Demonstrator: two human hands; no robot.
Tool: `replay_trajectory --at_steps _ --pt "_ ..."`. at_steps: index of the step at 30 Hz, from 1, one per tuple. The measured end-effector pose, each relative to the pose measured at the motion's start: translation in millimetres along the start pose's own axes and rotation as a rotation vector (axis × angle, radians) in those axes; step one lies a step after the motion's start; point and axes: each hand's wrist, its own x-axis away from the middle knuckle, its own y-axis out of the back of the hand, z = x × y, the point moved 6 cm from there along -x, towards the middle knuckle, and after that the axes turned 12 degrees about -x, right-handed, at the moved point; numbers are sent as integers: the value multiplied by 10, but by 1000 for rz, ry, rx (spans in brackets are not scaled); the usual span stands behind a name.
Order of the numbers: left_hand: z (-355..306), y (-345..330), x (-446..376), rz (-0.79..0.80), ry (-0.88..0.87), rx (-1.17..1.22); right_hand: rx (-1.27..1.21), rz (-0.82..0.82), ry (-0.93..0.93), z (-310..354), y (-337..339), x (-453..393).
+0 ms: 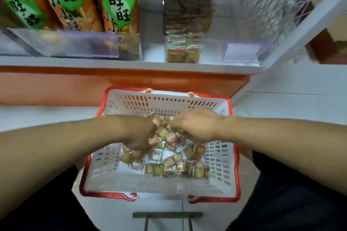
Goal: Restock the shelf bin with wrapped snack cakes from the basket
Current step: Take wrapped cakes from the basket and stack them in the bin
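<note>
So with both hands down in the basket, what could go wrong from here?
1. The left hand and right hand scoop the loose wrapped snack cakes together; some could spill while being lifted to the shelf.
2. The clear shelf bin looks narrow, so a double handful may miss it.

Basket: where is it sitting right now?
In the head view the basket sits low in the centre, on the floor below the orange shelf front. Both hands reach into it among the snack cakes.

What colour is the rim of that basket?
Red, around a white basket; the head view shows it best.
</note>
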Motion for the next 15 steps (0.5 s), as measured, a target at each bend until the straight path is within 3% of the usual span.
replay_trajectory --at_steps 1,3,7,11,15 --pt "-27 -195 -144 32 -3 5 -3 227 -115 -125 -429 73" --pt "-82 -549 -396 77 9 63 -25 472 -239 -313 -1045 270" --pt "-216 -1196 -775 129 9 84 -74 497 -233 -409 -1665 331" --pt "-447 -1471 -1083 123 -82 86 90 568 -91 -236 -2183 249" --pt "-661 -1651 -1396 37 -77 155 45 559 -148 -318 -2441 237"
